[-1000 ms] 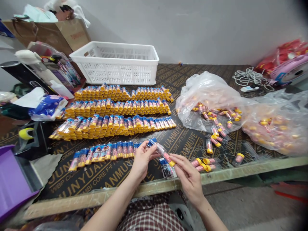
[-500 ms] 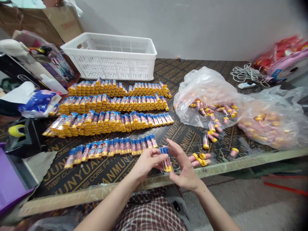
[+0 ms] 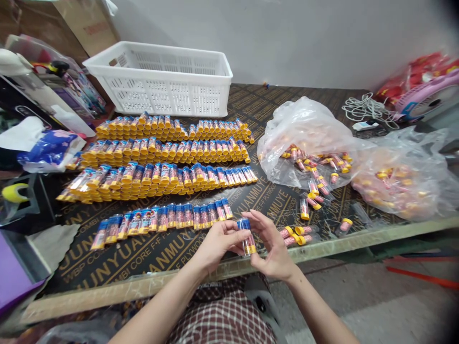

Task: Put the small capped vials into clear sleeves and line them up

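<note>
Dark table (image 3: pixel 278 200), grey wall (image 3: pixel 287 43) at twelve o'clock, floor (image 3: pixel 376 301) at five. Near the six-o'clock edge (image 3: pixel 143 288), left hand (image 3: pixel 217 244) pinches a tube (image 3: pixel 250 245); right hand (image 3: pixel 273 251) cups half-open beside it.

Tube (image 3: pixel 249 244) in left hand (image 3: pixel 220 242): clear plastic, glossy, smooth; blue and yellow ends (image 3: pixel 244 223) look plastic too. Tube rows (image 3: pixel 165 174) beyond left hand: same shiny finish. Basket (image 3: pixel 168 93) farther beyond left hand: white plastic, slotted, low sheen. Bags (image 3: pixel 308 122) right of right hand (image 3: pixel 274 248): thin translucent plastic, crinkled. Desk (image 3: pixel 129 265) under both hands: dark printed plywood, mostly matt; front edge (image 3: pixel 118 294) shiny, looks taped. Checked cloth (image 3: pixel 222 315) below hands: woven-looking, matt. Wall (image 3: pixel 287 43) past both hands: smooth, matt.
</note>
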### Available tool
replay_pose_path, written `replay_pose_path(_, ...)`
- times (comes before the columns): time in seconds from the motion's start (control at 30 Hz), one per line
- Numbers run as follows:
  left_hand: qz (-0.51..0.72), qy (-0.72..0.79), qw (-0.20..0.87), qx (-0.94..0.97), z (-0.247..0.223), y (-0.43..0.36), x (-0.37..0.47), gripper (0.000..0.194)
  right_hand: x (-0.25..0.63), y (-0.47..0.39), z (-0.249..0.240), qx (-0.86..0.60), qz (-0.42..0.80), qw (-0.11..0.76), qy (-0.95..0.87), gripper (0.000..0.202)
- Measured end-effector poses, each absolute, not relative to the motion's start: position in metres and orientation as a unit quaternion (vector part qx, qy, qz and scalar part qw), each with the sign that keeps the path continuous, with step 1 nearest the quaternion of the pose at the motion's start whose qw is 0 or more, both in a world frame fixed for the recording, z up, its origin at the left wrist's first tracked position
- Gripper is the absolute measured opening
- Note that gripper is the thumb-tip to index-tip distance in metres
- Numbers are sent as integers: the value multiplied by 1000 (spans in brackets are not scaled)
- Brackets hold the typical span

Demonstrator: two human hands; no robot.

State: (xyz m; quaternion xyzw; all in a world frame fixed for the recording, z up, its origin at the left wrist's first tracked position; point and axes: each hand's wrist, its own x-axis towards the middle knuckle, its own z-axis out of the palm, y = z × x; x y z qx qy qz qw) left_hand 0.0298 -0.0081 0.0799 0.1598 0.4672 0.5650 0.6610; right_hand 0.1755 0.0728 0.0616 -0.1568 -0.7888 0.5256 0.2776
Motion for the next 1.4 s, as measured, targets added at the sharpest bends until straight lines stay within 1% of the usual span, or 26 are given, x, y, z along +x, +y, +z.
replay_pose_path(0.13,570,469,657,155,81,-8,30,35,174,69,62,-164,522,281,-788,87)
replay_pose_path(0.27,573,471,654,153,76,-8,30,39,174,73,63,-160,509,275,-800,85)
replay_pose_path(0.33,572,510,620,165,71,-6,30,42,171,89,65,-156,471,286,-820,83)
replay_pose_path(0.4,539,603,538,236,67,-4,31,41,163,120,67,-160,412,318,-839,81)
replay_pose_path(0.47,445,707,417,358,64,-2,33,32,149,159,66,-174,355,343,-852,80)
replay_pose_path(0.53,301,772,315,462,63,-1,38,23,132,199,63,-175,320,316,-876,77)
replay_pose_path(0.6,168,794,268,519,62,1,43,23,115,233,58,-168,314,296,-887,75)
replay_pose_path(0.63,121,795,259,535,62,1,45,23,108,245,55,-162,313,286,-891,75)
replay_pose_path(0.7,83,789,249,555,60,2,48,21,96,263,49,-151,313,269,-898,74)
replay_pose_path(0.83,116,788,228,561,53,2,47,16,87,274,40,-135,304,233,-914,75)
replay_pose_path(0.93,139,789,217,558,50,2,45,13,88,270,44,-146,282,209,-925,76)
replay_pose_path(1.03,146,790,213,556,48,3,46,14,100,263,55,-195,241,198,-930,77)
replay_pose_path(1.1,148,787,214,559,47,3,46,15,118,260,64,-260,204,198,-923,75)
replay_pose_path(1.17,146,782,213,567,46,2,46,15,142,258,71,-345,159,193,-904,65)
replay_pose_path(1.23,139,777,207,577,44,2,46,14,171,257,74,-431,116,169,-879,46)
replay_pose_path(1.3,134,775,201,583,42,1,45,13,199,254,73,-497,87,122,-855,28)
replay_pose_path(1.33,137,774,199,585,41,1,45,12,210,251,70,-521,78,97,-845,25)
replay_pose_path(1.4,150,772,199,584,41,0,44,11,227,243,65,-549,71,56,-831,27)
